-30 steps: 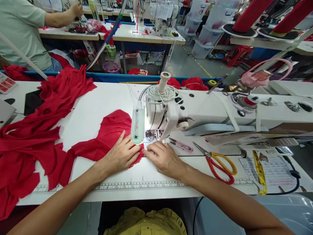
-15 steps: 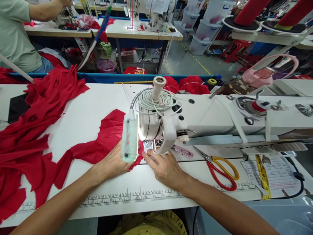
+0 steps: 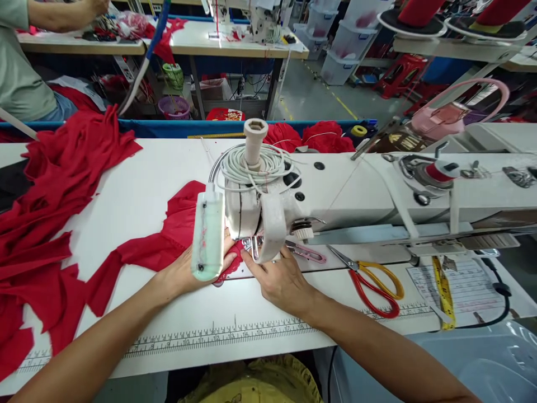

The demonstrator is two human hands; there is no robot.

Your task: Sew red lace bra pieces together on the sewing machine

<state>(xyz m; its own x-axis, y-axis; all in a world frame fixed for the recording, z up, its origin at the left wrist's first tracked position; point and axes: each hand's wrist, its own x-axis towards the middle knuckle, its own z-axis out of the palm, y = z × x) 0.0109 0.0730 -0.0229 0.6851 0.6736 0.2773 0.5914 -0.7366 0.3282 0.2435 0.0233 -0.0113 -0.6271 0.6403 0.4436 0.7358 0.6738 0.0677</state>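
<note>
Head view, red fabric (image 3: 178, 221) on table (image 3: 126, 193), edge beside presser foot (image 3: 247, 244) of sewing machine (image 3: 348, 190), left hand (image 3: 183, 272) laid over it, right hand (image 3: 282, 284) at that edge, cannot tell whether either pinches.

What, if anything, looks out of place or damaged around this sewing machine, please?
Nothing looks plainly spilled or damaged. What stands out most is the pale cord, coiled loosely around the upright post on the sewing machine, with stray loops sticking out. The red cloth heaped at the left is crumpled, though that seems ordinary here.
</note>
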